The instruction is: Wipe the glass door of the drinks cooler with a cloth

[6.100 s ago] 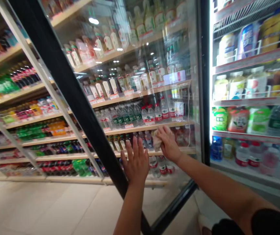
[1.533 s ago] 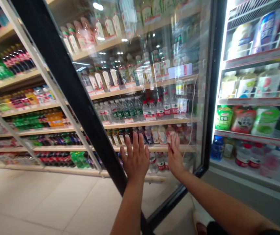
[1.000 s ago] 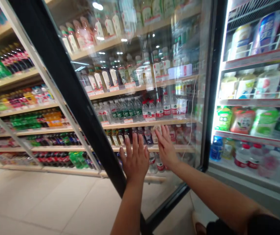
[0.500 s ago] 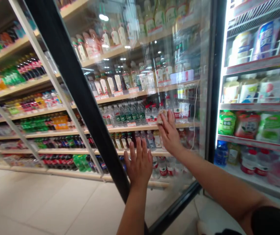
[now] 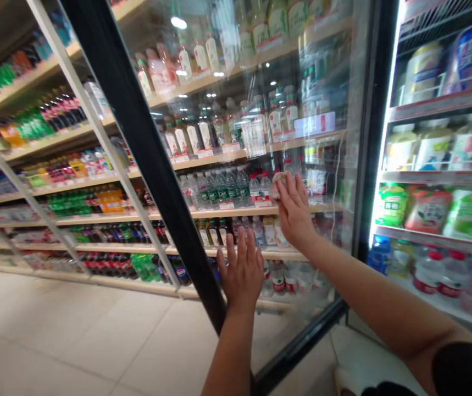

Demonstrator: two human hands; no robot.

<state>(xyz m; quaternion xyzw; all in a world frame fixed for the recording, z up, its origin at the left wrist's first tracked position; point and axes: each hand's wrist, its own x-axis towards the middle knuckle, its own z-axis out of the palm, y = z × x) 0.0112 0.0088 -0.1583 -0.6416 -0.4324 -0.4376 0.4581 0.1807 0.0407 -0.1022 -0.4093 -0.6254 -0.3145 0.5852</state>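
A glass cooler door (image 5: 236, 49) with a black frame (image 5: 137, 137) stands swung out in front of me. My right hand (image 5: 295, 212) presses a crumpled, pale cloth (image 5: 277, 186) against the glass, its fingers lying over the cloth. Lower and to the left, my left hand (image 5: 242, 275) rests flat on the pane with fingers spread, close to the door's left frame bar. Nothing is in the left hand. Bottles on shelves show through the glass behind both hands.
To the right is the lit cooler interior, with drink bottles (image 5: 433, 269) and pouches (image 5: 391, 204) on its racks. Long wooden shelves (image 5: 95, 220) of drinks run along the left. Below lies a tiled floor (image 5: 75, 330).
The view has shifted, so the door and shelves sit slightly further right. My right hand with the cloth has moved slightly up on the glass; my left hand stays flat on it.
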